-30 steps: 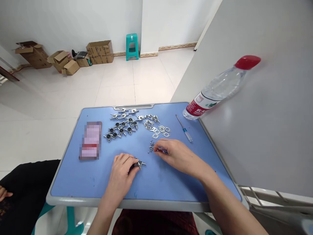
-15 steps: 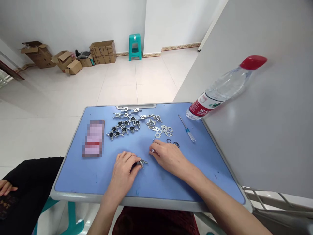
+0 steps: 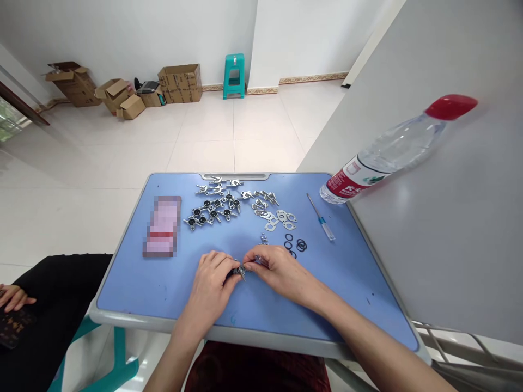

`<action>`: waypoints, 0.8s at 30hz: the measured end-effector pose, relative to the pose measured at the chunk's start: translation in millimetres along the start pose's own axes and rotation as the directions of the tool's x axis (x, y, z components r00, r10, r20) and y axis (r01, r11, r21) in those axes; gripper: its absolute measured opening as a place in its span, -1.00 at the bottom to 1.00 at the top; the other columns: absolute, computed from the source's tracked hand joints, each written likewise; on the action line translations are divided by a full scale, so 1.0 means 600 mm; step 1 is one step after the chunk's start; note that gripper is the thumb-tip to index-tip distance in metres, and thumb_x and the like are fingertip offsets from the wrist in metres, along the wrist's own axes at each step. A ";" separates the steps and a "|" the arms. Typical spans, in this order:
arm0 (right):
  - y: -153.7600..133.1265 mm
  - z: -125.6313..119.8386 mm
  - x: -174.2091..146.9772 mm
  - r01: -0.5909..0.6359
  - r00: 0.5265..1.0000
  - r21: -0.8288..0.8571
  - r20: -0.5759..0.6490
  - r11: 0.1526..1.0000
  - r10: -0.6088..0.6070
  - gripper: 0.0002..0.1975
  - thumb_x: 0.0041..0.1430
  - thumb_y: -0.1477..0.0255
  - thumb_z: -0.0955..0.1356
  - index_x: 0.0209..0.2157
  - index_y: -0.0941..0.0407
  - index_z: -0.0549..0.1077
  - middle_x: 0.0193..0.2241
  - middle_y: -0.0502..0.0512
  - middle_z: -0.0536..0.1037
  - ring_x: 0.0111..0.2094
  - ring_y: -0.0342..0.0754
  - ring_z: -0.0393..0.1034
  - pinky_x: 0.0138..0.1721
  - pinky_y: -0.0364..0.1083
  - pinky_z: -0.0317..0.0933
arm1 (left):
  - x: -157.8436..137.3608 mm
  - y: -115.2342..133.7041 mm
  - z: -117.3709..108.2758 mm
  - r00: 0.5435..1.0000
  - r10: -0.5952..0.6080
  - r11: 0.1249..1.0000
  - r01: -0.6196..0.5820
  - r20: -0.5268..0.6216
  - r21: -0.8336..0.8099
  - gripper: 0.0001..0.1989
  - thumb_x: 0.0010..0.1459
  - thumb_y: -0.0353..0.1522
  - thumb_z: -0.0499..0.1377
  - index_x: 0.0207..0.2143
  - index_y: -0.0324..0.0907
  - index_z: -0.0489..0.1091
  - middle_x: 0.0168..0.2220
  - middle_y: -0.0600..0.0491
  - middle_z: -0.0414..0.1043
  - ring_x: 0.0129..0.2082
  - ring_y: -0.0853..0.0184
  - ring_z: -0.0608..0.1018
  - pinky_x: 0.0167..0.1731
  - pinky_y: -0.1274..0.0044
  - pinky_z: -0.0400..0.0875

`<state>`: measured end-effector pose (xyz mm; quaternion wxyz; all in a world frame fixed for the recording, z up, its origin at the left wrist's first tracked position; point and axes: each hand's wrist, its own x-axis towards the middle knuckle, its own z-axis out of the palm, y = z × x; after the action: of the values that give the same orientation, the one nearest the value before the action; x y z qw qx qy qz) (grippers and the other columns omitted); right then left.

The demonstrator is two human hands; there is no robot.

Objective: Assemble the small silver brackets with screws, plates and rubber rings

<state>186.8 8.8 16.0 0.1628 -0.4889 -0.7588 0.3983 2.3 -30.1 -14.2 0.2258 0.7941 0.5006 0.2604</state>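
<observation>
My left hand [image 3: 213,283] is closed around a small metal fitting [image 3: 241,270] with thin stubs, held just above the table's near middle. Against the fitting's right side, the fingertips of my right hand [image 3: 281,272] are pinched together. What they grip is too small to make out, though a bit of shiny metal shows by the curled fingers. Beyond the right hand lies a small pile of screws [image 3: 263,238], partly covered by it. Several black rubber rings [image 3: 301,245] are just right of that hand. Flat metal gaskets [image 3: 270,226] lie farther back.
Similar metal fittings [image 3: 213,214] with black centres spread across the table's back middle. A screwdriver [image 3: 321,219] and a water bottle [image 3: 359,174] are at the right. On the left is a blurred pinkish rectangle [image 3: 163,226]; another person's hand [image 3: 15,298] rests beyond that edge.
My right hand has moved left and nearer, from beside the screws to the fitting in my left hand. More screws and black rings are uncovered. The view has shifted slightly.
</observation>
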 end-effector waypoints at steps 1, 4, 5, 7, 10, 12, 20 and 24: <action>0.001 0.003 0.001 0.005 1.000 -0.002 0.001 1.000 -0.005 -0.85 0.17 0.51 0.31 -0.37 0.10 0.54 -0.48 0.00 0.55 -0.45 -0.10 0.38 -0.38 -0.15 0.17 | 0.000 0.000 0.000 1.000 0.000 1.000 0.000 0.001 0.000 -0.92 0.24 -0.49 0.16 -0.25 -0.15 0.38 -0.25 0.07 0.48 -0.22 0.25 0.44 -0.20 0.38 0.28; 0.003 0.008 0.004 0.008 1.000 0.003 0.010 1.000 -0.008 -0.84 0.17 0.50 0.30 -0.38 0.09 0.53 -0.46 0.01 0.56 -0.45 -0.10 0.37 -0.38 -0.15 0.16 | -0.001 -0.001 0.002 1.000 -0.004 1.000 0.004 -0.001 0.007 -0.93 0.24 -0.48 0.16 -0.26 -0.15 0.38 -0.26 0.07 0.48 -0.23 0.25 0.43 -0.21 0.39 0.27; 0.004 0.009 0.005 -0.001 1.000 0.011 0.016 1.000 0.001 -0.84 0.17 0.50 0.30 -0.38 0.10 0.53 -0.47 0.01 0.55 -0.45 -0.10 0.37 -0.39 -0.15 0.15 | -0.001 -0.001 0.002 1.000 -0.005 1.000 0.005 -0.002 0.012 -0.93 0.24 -0.48 0.16 -0.27 -0.15 0.38 -0.27 0.07 0.48 -0.24 0.25 0.43 -0.22 0.39 0.27; 0.005 0.009 0.005 -0.034 0.999 0.033 0.032 0.999 0.033 -0.85 0.16 0.49 0.30 -0.39 0.10 0.53 -0.50 -0.01 0.53 -0.46 -0.11 0.35 -0.40 -0.15 0.13 | -0.001 -0.001 0.002 1.000 -0.005 1.000 0.005 -0.007 0.019 -0.93 0.24 -0.48 0.16 -0.27 -0.15 0.39 -0.28 0.07 0.47 -0.24 0.25 0.43 -0.22 0.39 0.27; 0.006 0.008 0.006 -0.075 0.996 0.072 0.048 0.995 0.072 -0.84 0.15 0.48 0.29 -0.40 0.11 0.52 -0.52 -0.03 0.51 -0.47 -0.12 0.33 -0.39 -0.15 0.12 | -0.001 0.000 0.002 1.000 -0.005 1.000 0.005 -0.012 0.015 -0.93 0.24 -0.48 0.15 -0.26 -0.14 0.39 -0.28 0.07 0.47 -0.23 0.26 0.43 -0.22 0.40 0.27; 0.006 0.008 0.006 -0.093 0.995 0.088 0.054 0.992 0.088 -0.83 0.15 0.47 0.28 -0.40 0.11 0.51 -0.53 -0.04 0.50 -0.47 -0.12 0.32 -0.40 -0.15 0.11 | -0.001 0.000 0.001 1.000 -0.009 1.000 0.009 -0.011 0.010 -0.93 0.24 -0.48 0.16 -0.26 -0.14 0.40 -0.28 0.07 0.47 -0.24 0.26 0.43 -0.23 0.40 0.27; 0.003 0.008 0.007 -0.135 0.988 0.118 0.086 0.984 0.125 -0.84 0.13 0.45 0.26 -0.43 0.11 0.46 -0.54 -0.04 0.45 -0.47 -0.12 0.27 -0.41 -0.15 0.08 | -0.001 -0.002 0.004 1.000 -0.002 1.000 0.002 -0.019 0.000 -0.89 0.19 -0.51 0.21 -0.25 -0.16 0.39 -0.27 0.09 0.46 -0.23 0.27 0.42 -0.22 0.40 0.26; 0.000 0.011 0.009 -0.147 0.988 0.134 0.076 0.980 0.138 -0.87 0.12 0.46 0.26 -0.45 0.11 0.43 -0.55 -0.05 0.43 -0.48 -0.14 0.24 -0.43 -0.15 0.07 | 0.000 -0.002 0.003 1.000 -0.003 1.000 0.003 -0.016 0.006 -0.89 0.19 -0.51 0.20 -0.25 -0.16 0.39 -0.27 0.08 0.47 -0.23 0.27 0.42 -0.22 0.40 0.26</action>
<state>180.4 10.7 11.0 0.1425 -0.5158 -0.6971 0.4771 2.8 -29.9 -16.1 0.2199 0.7919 0.5042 0.2650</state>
